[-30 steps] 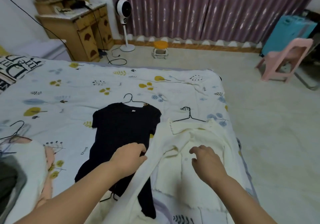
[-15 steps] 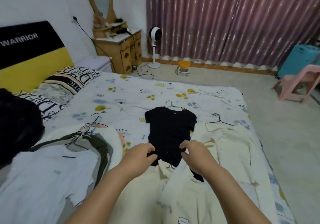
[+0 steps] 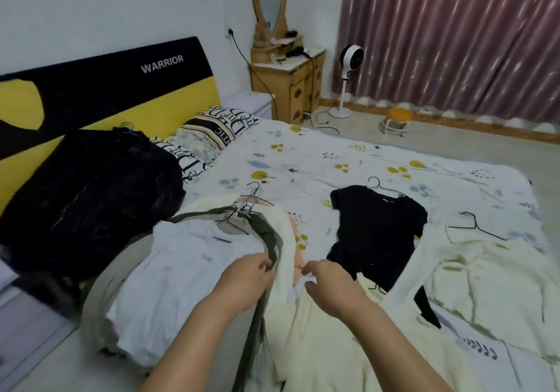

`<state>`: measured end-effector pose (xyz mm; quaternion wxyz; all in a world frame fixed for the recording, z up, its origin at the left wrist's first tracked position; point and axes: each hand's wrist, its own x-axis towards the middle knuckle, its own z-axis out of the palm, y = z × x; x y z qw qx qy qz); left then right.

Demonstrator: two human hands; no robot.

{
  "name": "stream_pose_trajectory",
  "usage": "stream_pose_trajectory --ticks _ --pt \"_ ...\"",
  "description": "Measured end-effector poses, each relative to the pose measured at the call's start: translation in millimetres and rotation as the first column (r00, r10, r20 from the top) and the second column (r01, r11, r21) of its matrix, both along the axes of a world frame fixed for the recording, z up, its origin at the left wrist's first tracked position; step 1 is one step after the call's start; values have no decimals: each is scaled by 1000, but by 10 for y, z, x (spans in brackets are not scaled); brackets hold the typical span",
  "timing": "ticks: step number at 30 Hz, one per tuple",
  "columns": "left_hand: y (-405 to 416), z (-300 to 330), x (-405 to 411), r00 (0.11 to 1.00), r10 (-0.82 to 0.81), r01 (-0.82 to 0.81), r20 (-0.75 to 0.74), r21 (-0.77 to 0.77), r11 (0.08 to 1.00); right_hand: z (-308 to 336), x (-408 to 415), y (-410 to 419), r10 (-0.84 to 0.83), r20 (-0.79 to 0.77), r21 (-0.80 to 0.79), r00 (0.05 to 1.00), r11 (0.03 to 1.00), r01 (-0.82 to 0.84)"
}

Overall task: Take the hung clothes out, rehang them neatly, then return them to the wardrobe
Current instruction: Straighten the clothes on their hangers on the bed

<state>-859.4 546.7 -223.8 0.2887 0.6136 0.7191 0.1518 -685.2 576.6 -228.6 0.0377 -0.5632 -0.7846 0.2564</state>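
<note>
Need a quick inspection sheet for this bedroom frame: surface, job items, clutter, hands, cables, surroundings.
Surface: bed with a floral sheet, clothes spread over it.
Job's things: black T-shirt on a hanger, lying flat; cream garment on a hanger to its right; pile of hung clothes at the left, hooks bunched together.
Clutter: dark bundle near the headboard; patterned pillows.
Hands: left hand and right hand both pinch fabric at the pile's edge.
Cables: black cord runs down the wall; another cord trails on the floor by the dresser.
Surroundings: dresser with mirror, standing fan, small stool, curtain.
</note>
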Motion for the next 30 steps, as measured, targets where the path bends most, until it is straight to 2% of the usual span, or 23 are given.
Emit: stream_pose_trajectory --ticks 9,16,22,27,30 --pt "132 -286 -553 979 205 -204 9 -70 976 -252 -625 521 139 37 -58 990 989 -137" --pt "297 -630 -1046 959 282 -276 19 -151 949 -573 -1113 922 164 58 -124 985 980 -156" --pt "845 -914 -1644 977 214 -210 6 -176 962 -874 -1643 1358 104 81 -152 991 984 -91" --pt "1410 -1224 -2253 993 119 -121 -18 -199 972 -1263 -2081 1640 -21 134 -200 991 979 48" --pt "1713 -1479 -2568 995 40 -58 -88 -216 975 -1542 -2293 1777 -105 181 -218 978 965 144"
